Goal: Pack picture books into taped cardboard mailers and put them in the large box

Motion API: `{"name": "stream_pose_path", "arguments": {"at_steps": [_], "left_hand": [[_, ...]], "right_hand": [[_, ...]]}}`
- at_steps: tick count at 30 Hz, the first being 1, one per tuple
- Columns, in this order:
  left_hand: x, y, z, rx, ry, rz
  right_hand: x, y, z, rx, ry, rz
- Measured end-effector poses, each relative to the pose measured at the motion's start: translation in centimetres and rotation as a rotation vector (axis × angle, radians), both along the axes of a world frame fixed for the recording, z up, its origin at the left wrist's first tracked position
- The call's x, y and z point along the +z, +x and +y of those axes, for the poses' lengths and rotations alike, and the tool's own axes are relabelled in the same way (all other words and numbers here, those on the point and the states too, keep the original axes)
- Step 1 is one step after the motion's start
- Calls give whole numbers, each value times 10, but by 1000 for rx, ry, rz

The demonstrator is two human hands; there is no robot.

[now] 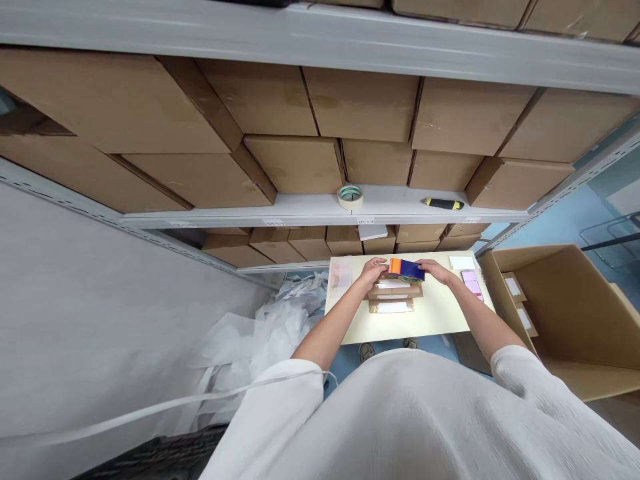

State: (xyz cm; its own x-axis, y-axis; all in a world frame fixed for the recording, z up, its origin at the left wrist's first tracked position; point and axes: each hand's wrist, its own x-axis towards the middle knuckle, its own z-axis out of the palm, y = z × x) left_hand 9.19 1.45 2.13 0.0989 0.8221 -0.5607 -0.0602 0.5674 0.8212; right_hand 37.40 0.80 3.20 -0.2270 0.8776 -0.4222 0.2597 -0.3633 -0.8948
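Note:
A dark blue and orange tape dispenser [411,269] is held over the pale tabletop, between my two hands. My left hand [375,272] has its fingers closed at the orange end, close above a stack of small brown packages. At the blue end, my right hand [434,270] pinches the dispenser with thumb and fingers. Beneath it lie brown packages with white labels [395,293], partly covered by the dispenser and my left hand. Nearer to me, another labelled brown package [391,307] rests on the table.
A phone [471,284] and a white pad [461,263] lie on the table [360,327] at right. Beside it stands a large open carton [580,300] holding labelled boxes. Shelving ahead carries cartons, a tape roll [350,197] and a cutter [443,204]. Plastic wrap [280,327] heaps left.

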Motion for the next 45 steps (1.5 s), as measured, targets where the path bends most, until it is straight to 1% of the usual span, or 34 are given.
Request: {"name": "stream_pose_path", "arguments": {"at_steps": [3,7,9,12,14,17,19,22,24,29,34,40,45], "left_hand": [[-1,2,0,-25,23,12],[-3,8,1,-4,52,9],[-4,10,2,17,67,17],[-6,10,4,33,82,50],[-7,9,6,33,85,68],[-8,7,8,44,80,81],[-9,6,9,60,73,88],[-9,6,9,69,76,98],[-9,6,8,65,91,105],[-7,7,6,62,117,160],[-6,6,6,34,118,180],[-5,7,4,19,112,161],[-4,4,2,18,159,194]], "right_hand": [[-1,2,0,7,4,16],[-6,6,0,61,32,9],[-10,7,1,105,60,-39],[-13,9,0,142,82,-174],[-12,8,-2,166,74,-244],[-7,4,-6,282,75,-242],[-4,1,-8,343,113,-243],[-5,-2,-9,343,182,-243],[-7,-4,-10,335,201,-203],[-10,-5,-10,326,184,-170],[-6,-9,-11,318,158,-165],[-5,-10,-12,318,168,-169],[1,-13,-13,325,157,-197]]}}
